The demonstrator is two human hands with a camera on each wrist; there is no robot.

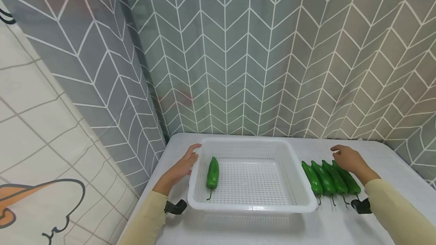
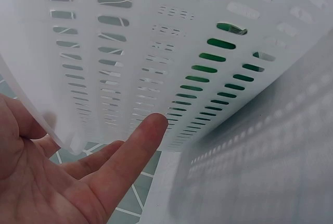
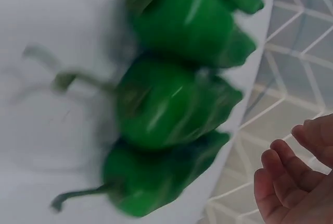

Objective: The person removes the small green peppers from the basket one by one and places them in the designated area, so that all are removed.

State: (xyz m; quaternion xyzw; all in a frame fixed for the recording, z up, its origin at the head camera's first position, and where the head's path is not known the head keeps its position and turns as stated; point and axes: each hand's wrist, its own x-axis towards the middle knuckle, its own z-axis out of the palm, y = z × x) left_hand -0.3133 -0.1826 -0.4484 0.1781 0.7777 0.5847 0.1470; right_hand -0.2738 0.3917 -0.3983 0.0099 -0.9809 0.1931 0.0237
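A white perforated plastic basket (image 1: 252, 208) stands on the table, a single green pepper (image 1: 212, 175) lying inside at its left, tip pointing away. My left hand (image 1: 184, 163) grips the basket's left rim near the far corner. In the left wrist view, one finger of that hand (image 2: 122, 172) lies along the slotted outer wall (image 2: 130, 41), and green shows through the slots. Right of the basket, several green peppers (image 1: 327, 179) lie side by side, stems toward me. My right hand (image 1: 349, 158) hovers by the far end of the rightmost ones, fingers loosely bent (image 3: 291, 177), holding nothing.
A white cloth (image 1: 385, 158) covers the table. Behind it hangs a grey curtain (image 1: 238, 67) with a white chevron pattern, which also runs along the left side. A pale tile-patterned sheet with a cartoon drawing (image 1: 41, 143) is at far left.
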